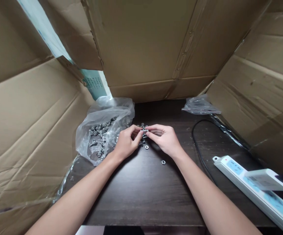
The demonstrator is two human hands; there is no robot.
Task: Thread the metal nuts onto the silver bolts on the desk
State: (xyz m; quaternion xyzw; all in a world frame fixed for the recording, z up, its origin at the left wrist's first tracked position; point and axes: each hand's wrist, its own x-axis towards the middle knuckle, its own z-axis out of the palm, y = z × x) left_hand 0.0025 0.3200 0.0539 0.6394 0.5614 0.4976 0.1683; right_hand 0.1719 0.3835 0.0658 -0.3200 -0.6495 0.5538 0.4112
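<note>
Cardboard panels [141, 49] stand on the left, at the back and on the right around one dark worktop [131, 195]. One white power strip [247, 186] lies at the right, its long axis slanting from the worktop's middle depth towards the near right corner; one white adapter [270, 179] sits on it. One open clear bag [101, 112] rests at the back left, with many metal fasteners inside, too crowded to count. A second, flatter clear bag [200, 106] lies at the back right, and one black cable [193, 131] curves below it.

Two bare hands meet over the worktop's middle. Between them is one silver bolt [145, 131], its long axis running roughly left to right, across the person's view; which end bears the head is too small to tell. The left hand [126, 140] has its grip pinched closed on the bolt's left part; the right hand [167, 138] has its grip closed at the right end. Beneath and behind the fingertips is a small cluster of hardware, partly hidden. Nearer the person, two loose nuts [163, 162] lie flat, apart from each other.
</note>
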